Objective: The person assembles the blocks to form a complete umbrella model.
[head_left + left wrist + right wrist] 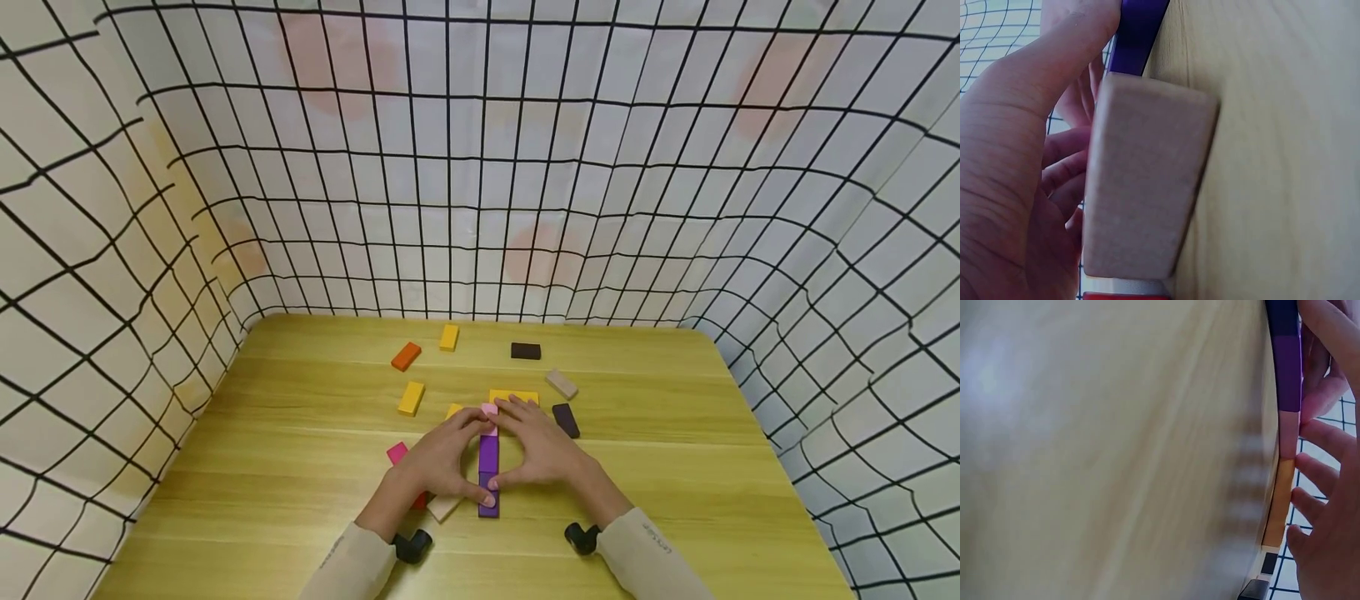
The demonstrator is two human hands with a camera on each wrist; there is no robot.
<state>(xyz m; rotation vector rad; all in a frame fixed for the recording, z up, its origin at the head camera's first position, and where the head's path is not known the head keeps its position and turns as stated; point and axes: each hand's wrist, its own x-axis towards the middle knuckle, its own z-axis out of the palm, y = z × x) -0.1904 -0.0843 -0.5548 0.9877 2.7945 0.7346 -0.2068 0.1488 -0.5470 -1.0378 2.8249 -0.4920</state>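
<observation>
A row of blocks lies end to end on the wooden table (675,467): a dark purple block (488,502) nearest me, a purple block (488,454), a pink block (489,410), then a yellow block (517,396). My left hand (442,454) and right hand (540,450) cup the row from either side. Both thumbs press its near end and the index fingers reach the pink block. In the right wrist view the right hand (1329,506) touches the purple (1286,369), pink (1287,434) and yellow (1279,500) blocks. The left wrist view shows the left hand (1016,156) with its thumb on the purple block (1138,31).
A beige block (1141,181) and a red block (420,501) lie under my left wrist, a magenta block (397,452) to their left. Loose orange (406,356), yellow (448,337), brown (526,351), beige (561,384) and dark purple (566,420) blocks lie farther back. Gridded cloth walls enclose the table.
</observation>
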